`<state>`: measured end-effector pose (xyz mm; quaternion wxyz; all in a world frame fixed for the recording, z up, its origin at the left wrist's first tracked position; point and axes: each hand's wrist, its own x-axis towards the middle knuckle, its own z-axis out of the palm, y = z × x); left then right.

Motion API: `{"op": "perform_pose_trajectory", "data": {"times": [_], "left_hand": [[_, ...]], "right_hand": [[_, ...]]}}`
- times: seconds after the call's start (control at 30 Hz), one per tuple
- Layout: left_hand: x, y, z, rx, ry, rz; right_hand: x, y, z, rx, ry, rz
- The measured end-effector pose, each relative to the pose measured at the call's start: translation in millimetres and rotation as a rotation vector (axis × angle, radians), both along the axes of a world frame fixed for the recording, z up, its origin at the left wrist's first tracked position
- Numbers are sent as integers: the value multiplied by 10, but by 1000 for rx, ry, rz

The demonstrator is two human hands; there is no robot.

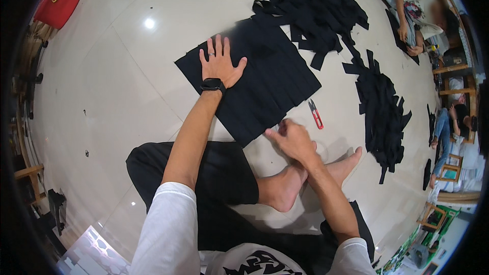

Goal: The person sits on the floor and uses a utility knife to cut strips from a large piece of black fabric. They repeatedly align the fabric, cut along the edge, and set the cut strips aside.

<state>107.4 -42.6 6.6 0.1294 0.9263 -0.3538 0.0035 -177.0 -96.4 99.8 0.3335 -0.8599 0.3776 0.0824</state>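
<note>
A wide black cloth (pixel 260 79), seemingly made of overlapping strips, lies on the floor in front of me. My left hand (pixel 221 66) presses flat on its upper left part with the fingers spread; a ring and a black watch show on it. At the near right edge of the cloth, my right hand (pixel 294 140) has its fingers bent and pinched at the corner; the fingertips are partly hidden. Red-handled thread snips (pixel 316 115) lie on the floor just right of the cloth, beyond my right hand.
A large heap of black fabric strips (pixel 316 5) lies beyond the cloth, and a smaller heap (pixel 382 117) lies to the right. A red tub (pixel 58 2) stands far left. Two people sit at the right, one with black cloth beside them. My bare feet rest near my right hand.
</note>
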Motion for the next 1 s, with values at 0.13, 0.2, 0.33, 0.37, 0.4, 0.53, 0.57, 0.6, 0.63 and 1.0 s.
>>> {"op": "perform_pose_trajectory", "data": {"times": [0.13, 0.2, 0.33, 0.37, 0.4, 0.53, 0.57, 0.6, 0.63, 1.0], "left_hand": [[-15, 15, 21, 10, 21, 3], [21, 75, 16, 20, 18, 15], [18, 66, 18, 22, 15, 12], [20, 57, 13, 20, 14, 13], [22, 56, 7, 19, 13, 14], [-21, -39, 23, -9, 28, -1], [-7, -22, 24, -7, 28, 5], [0, -19, 26, -5, 29, 11], [13, 6, 7, -2, 30, 18], [19, 6, -11, -17, 49, 18]], "right_hand": [[-55, 90, -222, 608, -133, -305], [-105, 72, -188, 733, -286, -505], [-110, 33, -121, 805, -476, -846], [-13, 86, -132, 585, -395, -895], [34, 128, -209, 453, -403, -860], [19, 122, -551, 133, -506, -824], [37, 165, -532, 162, -537, -875], [53, 199, -512, 190, -567, -927], [84, 249, -471, 223, -578, -970], [-113, 398, -359, 408, -778, -1236]]}}
